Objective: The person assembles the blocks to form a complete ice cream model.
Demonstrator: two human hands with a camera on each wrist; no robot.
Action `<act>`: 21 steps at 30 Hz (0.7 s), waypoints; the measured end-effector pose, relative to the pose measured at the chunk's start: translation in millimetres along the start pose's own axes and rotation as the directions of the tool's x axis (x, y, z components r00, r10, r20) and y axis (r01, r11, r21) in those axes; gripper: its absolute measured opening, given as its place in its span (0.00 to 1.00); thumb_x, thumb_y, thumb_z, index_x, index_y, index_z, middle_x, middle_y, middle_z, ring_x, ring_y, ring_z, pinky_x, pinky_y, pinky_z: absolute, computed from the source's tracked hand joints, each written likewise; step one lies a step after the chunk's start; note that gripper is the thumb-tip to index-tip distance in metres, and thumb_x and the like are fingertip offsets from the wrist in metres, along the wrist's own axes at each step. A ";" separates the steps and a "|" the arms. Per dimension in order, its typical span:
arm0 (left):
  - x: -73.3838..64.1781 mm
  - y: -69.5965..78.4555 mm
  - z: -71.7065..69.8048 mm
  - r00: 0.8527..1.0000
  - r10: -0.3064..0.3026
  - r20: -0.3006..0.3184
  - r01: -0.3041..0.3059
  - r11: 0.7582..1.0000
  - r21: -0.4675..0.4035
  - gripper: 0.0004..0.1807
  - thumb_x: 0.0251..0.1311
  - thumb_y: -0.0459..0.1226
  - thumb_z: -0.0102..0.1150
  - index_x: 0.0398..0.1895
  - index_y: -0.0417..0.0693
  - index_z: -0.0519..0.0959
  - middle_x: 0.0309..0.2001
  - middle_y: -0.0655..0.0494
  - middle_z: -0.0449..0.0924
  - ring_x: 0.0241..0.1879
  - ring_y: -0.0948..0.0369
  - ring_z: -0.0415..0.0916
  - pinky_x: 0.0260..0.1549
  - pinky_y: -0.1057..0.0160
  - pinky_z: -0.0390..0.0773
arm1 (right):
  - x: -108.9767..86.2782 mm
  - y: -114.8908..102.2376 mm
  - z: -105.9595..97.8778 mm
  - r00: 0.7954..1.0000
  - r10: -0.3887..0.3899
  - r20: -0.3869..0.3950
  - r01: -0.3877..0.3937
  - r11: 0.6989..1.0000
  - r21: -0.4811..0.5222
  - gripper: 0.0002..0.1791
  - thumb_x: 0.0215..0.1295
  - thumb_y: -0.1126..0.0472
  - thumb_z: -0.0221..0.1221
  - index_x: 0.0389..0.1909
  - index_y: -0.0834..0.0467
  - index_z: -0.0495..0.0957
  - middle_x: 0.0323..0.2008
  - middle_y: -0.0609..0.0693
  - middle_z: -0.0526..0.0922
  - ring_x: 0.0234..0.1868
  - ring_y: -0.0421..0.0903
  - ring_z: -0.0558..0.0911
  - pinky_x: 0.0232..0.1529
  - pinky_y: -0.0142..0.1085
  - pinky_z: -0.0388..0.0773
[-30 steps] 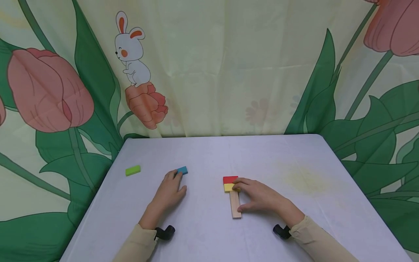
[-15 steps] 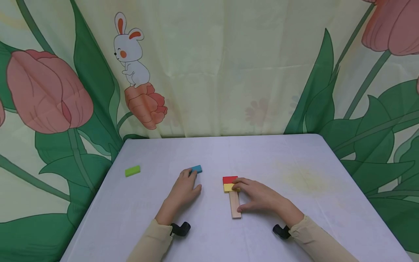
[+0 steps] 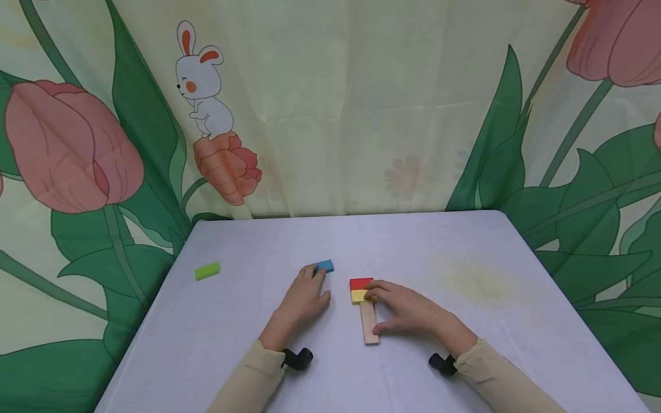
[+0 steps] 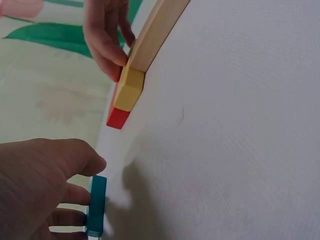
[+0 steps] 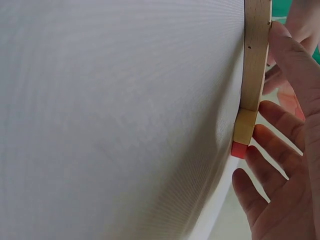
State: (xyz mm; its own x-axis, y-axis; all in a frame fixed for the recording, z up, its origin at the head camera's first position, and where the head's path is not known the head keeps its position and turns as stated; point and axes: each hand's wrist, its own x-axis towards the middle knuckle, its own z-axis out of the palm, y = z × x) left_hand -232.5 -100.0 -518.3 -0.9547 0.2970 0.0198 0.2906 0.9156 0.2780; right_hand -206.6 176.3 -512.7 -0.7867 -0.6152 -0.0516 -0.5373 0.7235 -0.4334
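Note:
My left hand [image 3: 304,295] has its fingertips against the near left side of a blue block [image 3: 325,265] lying on the table. In the left wrist view the thumb [image 4: 92,162] stands apart from that blue block [image 4: 97,207]. A red block [image 3: 361,283] and a yellow block [image 3: 358,296] lie one against the other, with a long plain wooden block [image 3: 369,324] running from the yellow one toward me. My right hand [image 3: 408,307] rests at their right side, its fingertips over the yellow block's right end and its thumb at the wooden block's near end.
A light green block [image 3: 207,271] lies at the table's left side. The white-covered table [image 3: 465,246] ends at a curtain [image 3: 320,115] printed with tulips and a rabbit. Each wrist carries a small black camera [image 3: 298,359].
My left hand has slid the blue block rightward across the table, closer to the red block. The right hand and the three blocks beside it have stayed in place.

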 end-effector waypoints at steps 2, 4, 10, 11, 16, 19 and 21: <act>1.4 3.8 1.0 1.000 0.013 0.002 -0.013 1.000 0.005 0.33 0.68 0.46 0.61 0.72 0.39 0.71 0.73 0.40 0.66 0.74 0.44 0.63 0.72 0.47 0.70 | -0.7 0.2 -0.2 1.000 0.000 -0.001 0.000 1.000 0.006 0.38 0.53 0.34 0.74 0.62 0.45 0.77 0.69 0.42 0.73 0.70 0.46 0.73 0.70 0.47 0.74; 2.8 7.7 1.8 1.000 0.020 0.004 -0.020 1.000 0.004 0.32 0.68 0.45 0.60 0.72 0.39 0.71 0.73 0.40 0.66 0.74 0.45 0.63 0.72 0.47 0.69 | -1.6 0.4 -0.5 1.000 -0.003 -0.004 0.003 1.000 0.012 0.38 0.53 0.34 0.74 0.62 0.45 0.77 0.69 0.42 0.73 0.70 0.46 0.74 0.70 0.47 0.74; 7.7 21.3 1.7 0.999 0.032 0.038 -0.032 0.999 0.004 0.32 0.67 0.39 0.58 0.74 0.40 0.70 0.75 0.41 0.64 0.76 0.45 0.61 0.73 0.48 0.68 | -3.7 1.7 -1.4 1.000 -0.005 -0.012 0.005 1.000 0.002 0.37 0.53 0.34 0.74 0.62 0.46 0.77 0.69 0.41 0.73 0.70 0.46 0.73 0.69 0.47 0.74; 8.5 23.7 1.6 0.998 0.032 0.053 -0.032 0.999 0.008 0.32 0.68 0.38 0.58 0.75 0.41 0.69 0.76 0.42 0.64 0.77 0.46 0.61 0.73 0.48 0.68 | -3.8 1.8 -1.6 1.000 -0.005 -0.012 0.005 1.000 0.002 0.37 0.53 0.34 0.74 0.62 0.46 0.77 0.68 0.42 0.73 0.70 0.46 0.73 0.70 0.47 0.74; 12.3 33.3 3.8 0.995 0.047 0.087 -0.049 0.999 0.020 0.33 0.69 0.39 0.58 0.76 0.44 0.68 0.77 0.44 0.62 0.77 0.48 0.60 0.73 0.50 0.67 | -2.5 3.1 -0.8 1.000 -0.002 -0.006 0.002 1.000 -0.001 0.38 0.53 0.32 0.73 0.62 0.45 0.77 0.69 0.42 0.73 0.70 0.47 0.74 0.70 0.48 0.74; 13.0 37.0 6.0 0.994 0.063 0.090 -0.065 0.998 0.019 0.33 0.68 0.40 0.59 0.76 0.45 0.67 0.77 0.44 0.62 0.78 0.48 0.59 0.73 0.50 0.68 | -0.8 3.4 -0.2 1.000 0.002 0.002 -0.002 1.000 -0.002 0.39 0.53 0.30 0.72 0.63 0.44 0.77 0.69 0.42 0.73 0.70 0.47 0.74 0.70 0.49 0.74; 12.8 38.8 7.2 0.994 0.071 0.085 -0.073 0.997 0.020 0.34 0.67 0.40 0.61 0.77 0.45 0.67 0.78 0.44 0.62 0.78 0.48 0.59 0.72 0.50 0.69 | -0.3 2.9 -0.5 1.000 0.004 0.007 -0.004 1.000 0.000 0.39 0.53 0.30 0.72 0.63 0.45 0.77 0.69 0.42 0.73 0.70 0.47 0.74 0.70 0.49 0.74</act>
State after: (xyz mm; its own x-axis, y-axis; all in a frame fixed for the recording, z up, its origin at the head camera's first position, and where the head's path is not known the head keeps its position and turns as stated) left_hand -233.0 -58.7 -514.2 -0.9226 0.3836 -0.0417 0.3611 0.8965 0.2568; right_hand -208.2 178.7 -513.5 -0.7868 -0.6143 -0.0601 -0.5339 0.7262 -0.4332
